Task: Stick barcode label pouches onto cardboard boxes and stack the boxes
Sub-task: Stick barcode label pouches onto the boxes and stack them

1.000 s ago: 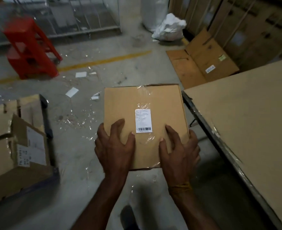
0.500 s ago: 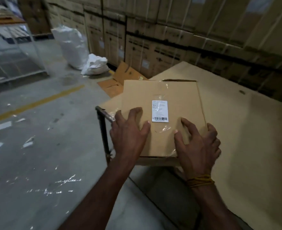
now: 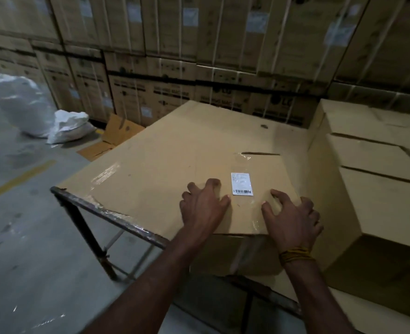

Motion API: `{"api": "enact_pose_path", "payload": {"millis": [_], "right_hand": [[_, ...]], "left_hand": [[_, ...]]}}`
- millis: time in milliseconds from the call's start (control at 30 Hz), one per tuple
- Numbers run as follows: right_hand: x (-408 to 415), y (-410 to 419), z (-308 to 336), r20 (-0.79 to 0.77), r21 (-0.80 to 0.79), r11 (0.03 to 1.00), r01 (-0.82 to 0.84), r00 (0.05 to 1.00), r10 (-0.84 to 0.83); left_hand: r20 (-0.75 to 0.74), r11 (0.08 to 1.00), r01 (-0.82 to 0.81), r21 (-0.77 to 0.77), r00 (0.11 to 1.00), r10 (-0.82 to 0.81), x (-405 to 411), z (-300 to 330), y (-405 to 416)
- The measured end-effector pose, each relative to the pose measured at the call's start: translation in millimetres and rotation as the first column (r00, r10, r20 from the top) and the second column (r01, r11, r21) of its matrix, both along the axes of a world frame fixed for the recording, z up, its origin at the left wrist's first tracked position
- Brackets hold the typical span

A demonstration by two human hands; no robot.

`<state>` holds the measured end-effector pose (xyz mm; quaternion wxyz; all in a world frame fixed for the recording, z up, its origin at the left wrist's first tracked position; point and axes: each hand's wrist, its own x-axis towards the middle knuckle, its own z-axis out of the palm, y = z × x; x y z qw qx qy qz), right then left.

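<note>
I see the pouch [image 3: 241, 184] already stuck on the box [image 3: 259, 169]. My left hand [image 3: 202, 206] and right hand [image 3: 292, 219] grasp its near corners, over the counter's [image 3: 151, 160] near edge. Stacking it by the boxes [image 3: 377, 179] at the right remains, I judge.

Both forearms are bare, with no sleeves in view. The right wrist wears a yellow thread band [image 3: 295, 255], wound in several strands, well back from the fingers [image 3: 275, 196]. The left wrist [image 3: 189, 233] is bare.
</note>
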<state>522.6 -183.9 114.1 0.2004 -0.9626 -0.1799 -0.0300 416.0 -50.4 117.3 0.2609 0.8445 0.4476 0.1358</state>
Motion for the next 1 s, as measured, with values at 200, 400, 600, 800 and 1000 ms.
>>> {"api": "enact_pose_path", "payload": {"millis": [200,400,600,800,1000], "right_hand": [[33.3,4.3,-10.2,-0.008,-0.022,0.999,0.048,0.999,-0.048],[60.2,25.4,-9.8,0.015,0.013,0.998,-0.06,0.998,0.06],[100.7,67.1,-12.3,-0.047,0.186,0.939,-0.29,0.952,0.304],[119.0,96.4,-6.6,-0.087,0.148,0.922,-0.359,0.923,0.374],[124.7,100.2,-15.6,-0.063,0.044,0.913,-0.405,0.911,0.407]], "left_hand": [[-0.079,0.997,0.079,0.005,0.994,-0.078,35.8,-0.9,9.9],[-0.08,0.975,0.219,-0.044,0.972,-0.222,58.6,-7.1,38.4],[-0.099,0.919,0.389,0.065,0.919,-0.382,93.3,-10.4,90.7],[-0.141,0.889,0.444,0.11,0.892,-0.429,124.4,-11.9,122.1],[-0.127,0.888,0.437,0.139,0.898,-0.422,126.3,-19.4,121.7]]}}
